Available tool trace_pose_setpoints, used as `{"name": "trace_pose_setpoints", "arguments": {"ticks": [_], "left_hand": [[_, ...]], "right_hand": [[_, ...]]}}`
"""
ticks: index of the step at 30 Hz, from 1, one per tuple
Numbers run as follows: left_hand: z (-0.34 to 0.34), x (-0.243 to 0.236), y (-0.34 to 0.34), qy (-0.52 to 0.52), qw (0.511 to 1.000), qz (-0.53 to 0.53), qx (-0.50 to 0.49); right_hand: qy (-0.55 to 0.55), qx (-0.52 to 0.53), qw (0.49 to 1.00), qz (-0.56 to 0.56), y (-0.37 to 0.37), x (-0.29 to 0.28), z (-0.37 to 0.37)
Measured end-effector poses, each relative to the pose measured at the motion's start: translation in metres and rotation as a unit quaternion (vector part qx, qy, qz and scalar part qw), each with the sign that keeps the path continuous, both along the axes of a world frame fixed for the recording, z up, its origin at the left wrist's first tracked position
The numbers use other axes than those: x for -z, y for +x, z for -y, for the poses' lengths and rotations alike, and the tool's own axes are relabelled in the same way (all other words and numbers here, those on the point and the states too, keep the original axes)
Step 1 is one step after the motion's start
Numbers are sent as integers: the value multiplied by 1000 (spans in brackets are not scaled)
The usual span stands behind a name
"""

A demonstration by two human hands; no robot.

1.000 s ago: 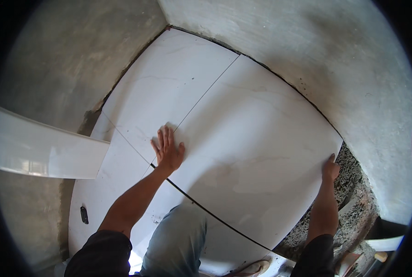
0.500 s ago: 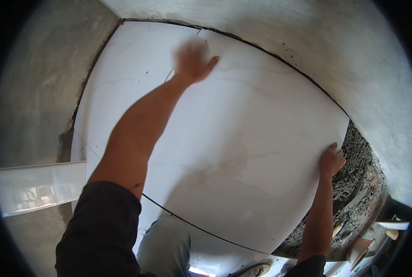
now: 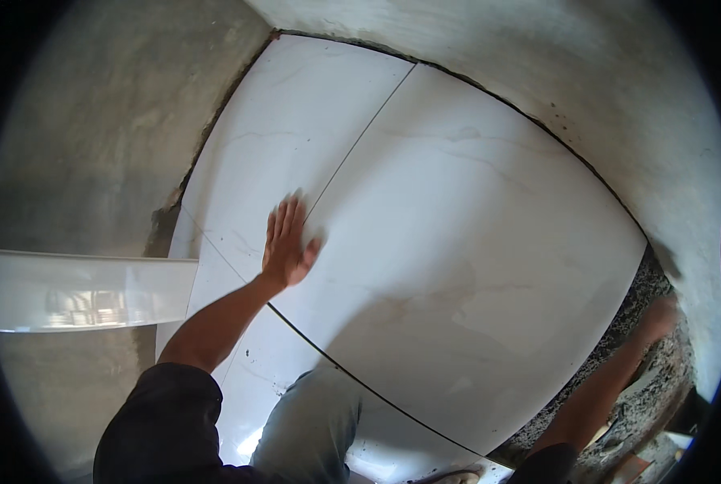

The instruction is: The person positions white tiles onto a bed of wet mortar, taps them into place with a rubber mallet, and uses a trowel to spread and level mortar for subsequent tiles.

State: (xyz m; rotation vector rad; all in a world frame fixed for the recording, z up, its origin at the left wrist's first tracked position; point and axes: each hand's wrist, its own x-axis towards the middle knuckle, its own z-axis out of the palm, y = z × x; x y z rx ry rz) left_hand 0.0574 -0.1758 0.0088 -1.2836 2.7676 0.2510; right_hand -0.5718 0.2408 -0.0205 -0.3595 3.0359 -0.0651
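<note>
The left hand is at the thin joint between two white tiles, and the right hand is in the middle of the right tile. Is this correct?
Not quite: the right hand is not on the right tile but past its outer edge, near the wall, as the head view shows. The left hand is indeed at the joint.

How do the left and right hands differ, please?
The left hand shows extended fingers, while the right hand is blurred, its finger pose unclear. The left hand is over flat white veined tiles; the right hand is beyond their edge, near rough grey mortar. Both are bare.
</note>
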Motion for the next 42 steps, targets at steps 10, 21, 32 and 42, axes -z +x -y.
{"name": "trace_pose_setpoints", "arguments": {"ticks": [10, 21, 32, 42], "left_hand": [[-92, -6, 94, 40, 995, 53, -75], [-143, -13, 121, 63, 987, 46, -141], [-183, -3, 163, 87, 995, 0, -42], [-176, -9, 147, 88, 993, -71, -41]], "right_hand": [[-204, -48, 965, -155, 104, -52, 149], [-168, -432, 886, -18, 365, -15, 333], [-44, -474, 879, -20, 517, -27, 230], [-83, -389, 918, 4, 393, -24, 181]]}}
